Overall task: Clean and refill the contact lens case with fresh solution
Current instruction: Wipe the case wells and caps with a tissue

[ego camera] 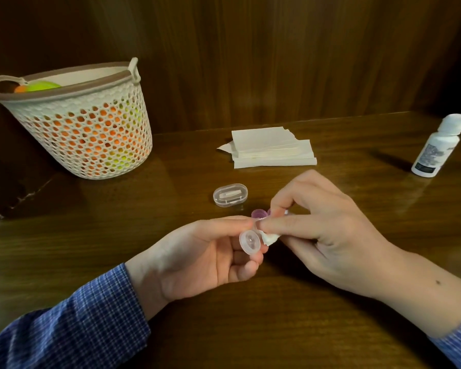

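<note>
The left hand [197, 258] sits near the middle of the picture and holds a clear contact lens case [250, 242] with its thumb and curled fingers. One round cup of the case faces up. The right hand [322, 230] is at about 3 o'clock from the case and pinches a small white tissue wad [271, 238] right against the other cup, so that cup is hidden. Just behind the fingers, at 12 o'clock, two purple caps [258, 213] peek out; the right fingers cover part of them.

On the wooden table [357, 328], one small clear box [230, 195] lies at 11 o'clock from the hands. One stack of white tissues [273, 150] lies farther back at 12 o'clock. One white bottle [437, 147] stands at 2 o'clock, well apart from the hands. Its label has tiny writing, too blurry to read. One white basket [91, 134] with holes stands at 10 o'clock, with orange and green balls [41, 86] inside.
</note>
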The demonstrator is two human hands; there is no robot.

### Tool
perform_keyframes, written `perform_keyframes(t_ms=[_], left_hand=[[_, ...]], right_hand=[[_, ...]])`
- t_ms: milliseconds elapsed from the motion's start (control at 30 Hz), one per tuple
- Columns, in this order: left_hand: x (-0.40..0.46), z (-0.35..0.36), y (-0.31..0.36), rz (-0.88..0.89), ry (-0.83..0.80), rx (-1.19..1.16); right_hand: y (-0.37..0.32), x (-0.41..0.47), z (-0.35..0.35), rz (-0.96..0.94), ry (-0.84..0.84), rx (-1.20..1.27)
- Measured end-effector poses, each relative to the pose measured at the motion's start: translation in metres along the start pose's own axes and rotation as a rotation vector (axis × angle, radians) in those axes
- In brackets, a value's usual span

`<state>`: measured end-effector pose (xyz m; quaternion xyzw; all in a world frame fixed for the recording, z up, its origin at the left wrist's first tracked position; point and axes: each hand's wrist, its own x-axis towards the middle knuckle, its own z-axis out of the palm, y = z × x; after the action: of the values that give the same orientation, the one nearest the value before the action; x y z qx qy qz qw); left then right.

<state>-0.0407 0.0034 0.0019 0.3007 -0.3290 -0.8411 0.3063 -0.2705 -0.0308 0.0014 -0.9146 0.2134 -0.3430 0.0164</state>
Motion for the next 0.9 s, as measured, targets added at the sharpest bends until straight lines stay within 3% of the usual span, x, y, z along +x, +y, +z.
perform_keyframes(t_ms=[467, 700, 900], left_hand=[[0.0020, 0.0041, -0.0029, 0.036, 0.085, 0.061], [0.0008, 0.0074, 0.0001, -0.023, 0.184, 0.143], [0.0010, 0.0072, -0.0019, 0.088, 0.245, 0.194]], right_hand=[[-0.0066, 0.0048, -0.0067, 0.102, -0.219, -0.060], [-0.0043, 0.0028, -0.0039, 0.094, -0.249, 0.063], [-0.0030, 0.0021, 0.0004, 0.165, -0.191, 0.195]])
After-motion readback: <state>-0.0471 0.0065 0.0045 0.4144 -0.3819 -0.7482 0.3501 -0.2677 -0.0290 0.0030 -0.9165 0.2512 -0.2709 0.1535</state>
